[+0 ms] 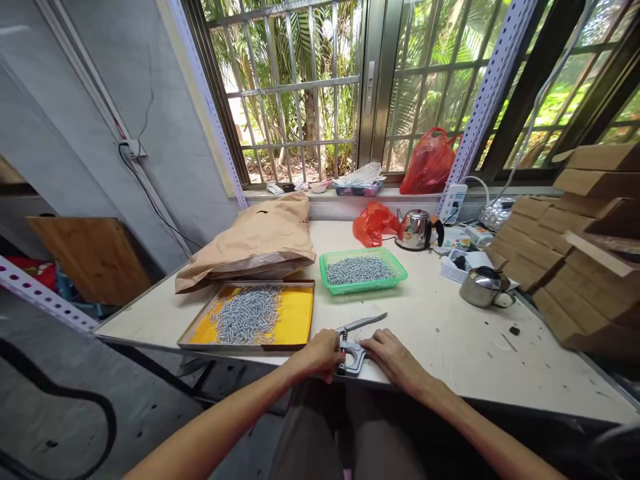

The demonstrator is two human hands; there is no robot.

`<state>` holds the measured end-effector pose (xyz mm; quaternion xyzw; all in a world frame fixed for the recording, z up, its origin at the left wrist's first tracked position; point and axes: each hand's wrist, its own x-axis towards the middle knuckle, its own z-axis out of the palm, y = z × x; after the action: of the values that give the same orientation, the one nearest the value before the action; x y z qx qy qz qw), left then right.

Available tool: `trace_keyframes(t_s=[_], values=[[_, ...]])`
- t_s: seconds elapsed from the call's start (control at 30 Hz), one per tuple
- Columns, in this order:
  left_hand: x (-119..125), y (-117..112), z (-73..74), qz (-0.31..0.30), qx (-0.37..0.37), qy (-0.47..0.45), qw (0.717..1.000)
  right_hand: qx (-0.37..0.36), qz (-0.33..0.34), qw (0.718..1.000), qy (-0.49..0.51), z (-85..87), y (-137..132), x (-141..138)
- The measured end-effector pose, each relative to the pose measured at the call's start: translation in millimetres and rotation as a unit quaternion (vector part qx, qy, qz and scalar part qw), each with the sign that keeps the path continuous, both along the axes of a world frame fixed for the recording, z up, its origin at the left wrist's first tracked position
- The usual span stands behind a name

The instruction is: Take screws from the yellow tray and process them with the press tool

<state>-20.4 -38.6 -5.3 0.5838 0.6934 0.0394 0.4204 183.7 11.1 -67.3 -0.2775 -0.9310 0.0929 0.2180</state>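
Observation:
A pair of grey metal snap-fastener pliers (356, 363) with a C-shaped frame lies at the table's front edge, one long handle (367, 321) pointing up and to the right. My left hand (323, 353) is closed around the left end of the pliers, by the spring and jaw; anything small in its fingertips is hidden. At the frame's right side, my right hand (393, 357) has its fingers curled and drawn together against the tool. Just left of my hands is a shallow tray (295, 317) with a yellow bottom, bearing a heap of small silvery metal pieces (247, 315).
Behind the pliers stands a green plastic basket (364, 288) of similar pieces. A large brown paper sack (255, 233) lies behind the tray. Two metal kettles (414, 230) and stacked cardboard boxes (575, 260) are on the right. A red bag (374, 223) lies near the window.

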Motion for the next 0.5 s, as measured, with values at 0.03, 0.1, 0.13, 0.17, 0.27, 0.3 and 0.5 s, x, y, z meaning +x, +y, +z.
trace_keyframes(t_s=[0.03, 0.1, 0.13, 0.17, 0.27, 0.3, 0.5], values=[[-1, -1, 1.9, 0.002, -0.009, 0.011, 1.0, -0.004, 0.001, 1.0, 0.005, -0.1, 0, 1], [-3, -3, 6.3, 0.011, -0.03, 0.032, 0.999, -0.012, 0.003, 1.0, 0.02, 0.1, 0, 2], [-5, -4, 9.3, 0.014, -0.02, 0.044, 0.999, -0.017, 0.003, 0.999, 0.028, 0.4, 0, 3], [-7, -2, 13.2, 0.016, 0.009, 0.055, 0.998, -0.022, 0.002, 0.999, 0.036, 0.7, 0, 3], [-12, 15, 33.4, 0.038, 0.153, 0.059, 0.986, -0.03, -0.007, 0.998, 0.046, 2.8, -2, 2], [-13, 25, 43.1, 0.047, 0.2, 0.047, 0.978, -0.032, -0.01, 0.998, 0.045, 3.6, -2, 2], [-8, 100, 96.1, 0.082, 0.377, 0.061, 0.921, -0.042, -0.005, 0.997, 0.06, 6.3, -3, 3]])
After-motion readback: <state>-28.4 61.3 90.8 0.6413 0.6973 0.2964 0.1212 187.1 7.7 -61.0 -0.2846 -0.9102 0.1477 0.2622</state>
